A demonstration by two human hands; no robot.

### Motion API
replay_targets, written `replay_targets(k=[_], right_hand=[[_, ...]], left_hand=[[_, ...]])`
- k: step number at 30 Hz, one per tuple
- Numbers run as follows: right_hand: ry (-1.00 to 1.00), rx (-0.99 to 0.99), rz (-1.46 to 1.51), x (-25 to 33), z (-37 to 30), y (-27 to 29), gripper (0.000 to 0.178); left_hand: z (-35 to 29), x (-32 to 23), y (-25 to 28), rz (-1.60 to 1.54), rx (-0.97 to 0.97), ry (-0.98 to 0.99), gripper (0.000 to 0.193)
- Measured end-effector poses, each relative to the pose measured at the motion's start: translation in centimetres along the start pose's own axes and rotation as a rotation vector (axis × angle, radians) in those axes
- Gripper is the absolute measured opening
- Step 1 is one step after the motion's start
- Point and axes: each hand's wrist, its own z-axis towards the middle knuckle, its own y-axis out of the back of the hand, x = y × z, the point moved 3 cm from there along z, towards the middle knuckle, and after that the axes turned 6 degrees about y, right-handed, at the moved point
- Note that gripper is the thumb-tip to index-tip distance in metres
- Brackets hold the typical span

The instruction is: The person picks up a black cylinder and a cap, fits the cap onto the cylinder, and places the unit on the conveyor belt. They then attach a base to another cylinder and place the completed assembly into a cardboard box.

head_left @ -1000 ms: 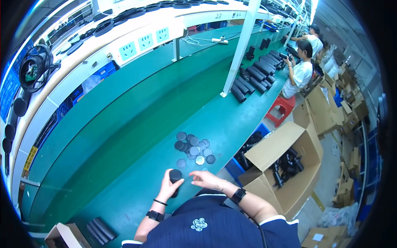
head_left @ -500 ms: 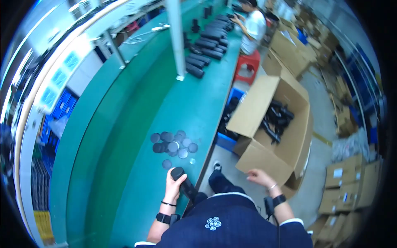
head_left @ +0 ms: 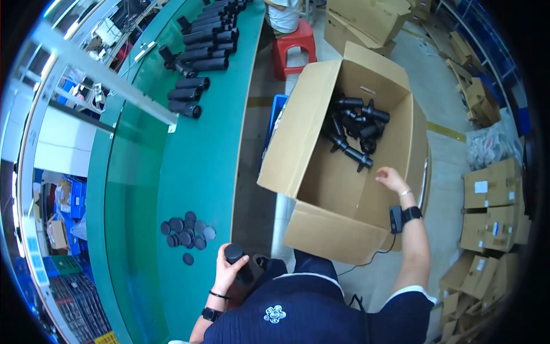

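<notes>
My left hand [head_left: 225,272] is wrapped round a black cylindrical part [head_left: 243,270] with a round flat end facing up, held just off the near edge of the green bench. My right hand [head_left: 392,179] hangs over the opened cardboard box [head_left: 375,198], its fingers loosely bent and nothing visible in them. Several black tube-shaped parts with flanges [head_left: 356,156] lie in a heap in the far part of that box, a little beyond my right fingertips. On the bench, left of the held part, sits a cluster of dark round discs [head_left: 184,232], with a single disc [head_left: 188,259] apart from it.
A row of black cylinders [head_left: 209,64] lies along the far bench [head_left: 200,152]. A white post [head_left: 103,74] stands at the bench's left. Beyond the box are a red stool [head_left: 295,49] and a seated person [head_left: 283,16]. Stacked cartons [head_left: 492,195] line the right side.
My right hand has moved forward from beside the box to over its opening. My view has turned to the right, toward the box. The left hand still holds the black part.
</notes>
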Motion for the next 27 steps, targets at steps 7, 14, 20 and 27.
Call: replay_targets(k=[7, 14, 20, 27], right_hand=[[-0.031, 0.039, -0.310, -10.5, 17.4, -8.4, 0.025], [-0.111, 0.107, -0.379, -1.0, 27.3, -14.9, 0.038], [-0.004, 0.107, -0.726, -11.7, 35.2, -20.4, 0.041], [0.209, 0.075, -0.896, -6.0, 31.4, -19.1, 0.023]], left_hand=[[4.4, -1.5, -7.2, 0.357, 0.114, 0.092, 0.061], [5.1, -1.7, -8.5, 0.459, 0.047, 0.333, 0.062], [6.2, -3.4, -9.9, 0.584, 0.044, 0.478, 0.066], [4.7, 1.1, -6.2, 0.615, 0.111, 0.417, 0.069]])
